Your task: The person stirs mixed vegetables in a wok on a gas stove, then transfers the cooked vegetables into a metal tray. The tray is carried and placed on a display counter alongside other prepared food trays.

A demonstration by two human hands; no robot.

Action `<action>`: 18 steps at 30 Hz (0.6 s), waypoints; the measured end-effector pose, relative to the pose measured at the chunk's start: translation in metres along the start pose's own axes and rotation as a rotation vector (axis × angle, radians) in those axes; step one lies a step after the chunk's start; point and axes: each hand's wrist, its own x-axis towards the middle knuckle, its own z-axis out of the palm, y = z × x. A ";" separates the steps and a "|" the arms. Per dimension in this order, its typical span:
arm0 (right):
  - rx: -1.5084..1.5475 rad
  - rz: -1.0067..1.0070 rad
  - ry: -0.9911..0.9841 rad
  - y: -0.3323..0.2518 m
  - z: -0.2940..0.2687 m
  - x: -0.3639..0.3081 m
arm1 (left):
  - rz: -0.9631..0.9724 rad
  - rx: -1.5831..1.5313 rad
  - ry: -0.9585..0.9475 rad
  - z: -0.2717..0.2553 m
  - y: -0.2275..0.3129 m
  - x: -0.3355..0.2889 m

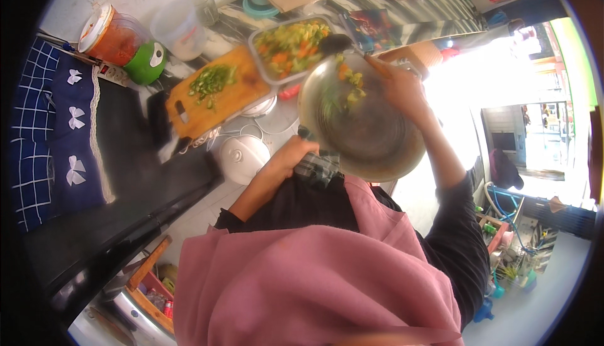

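Note:
A wide metal wok is tilted up in front of me, its far rim by a clear plastic container full of chopped vegetables. A few orange and green pieces cling inside the wok. My left hand is closed around a dark checkered cloth at the wok's near left side; whether it grips a handle through the cloth is hidden. Over the wok's far right rim, my right hand is closed on a spatula whose dark head reaches to the container's edge.
Left of the container lies a wooden cutting board with sliced green pieces and a knife. Behind it are a plastic tub, a glass and a green-based blender. A white lidded pot sits lower down.

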 end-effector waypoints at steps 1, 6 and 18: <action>0.026 -0.065 0.006 0.007 -0.010 -0.005 | 0.001 -0.001 -0.005 -0.001 0.000 0.000; -0.147 -0.004 -0.084 0.023 -0.041 -0.033 | -0.025 -0.011 -0.003 -0.003 0.000 -0.004; -0.205 -0.066 0.195 0.001 0.023 -0.043 | -0.012 -0.011 0.028 0.008 0.011 -0.021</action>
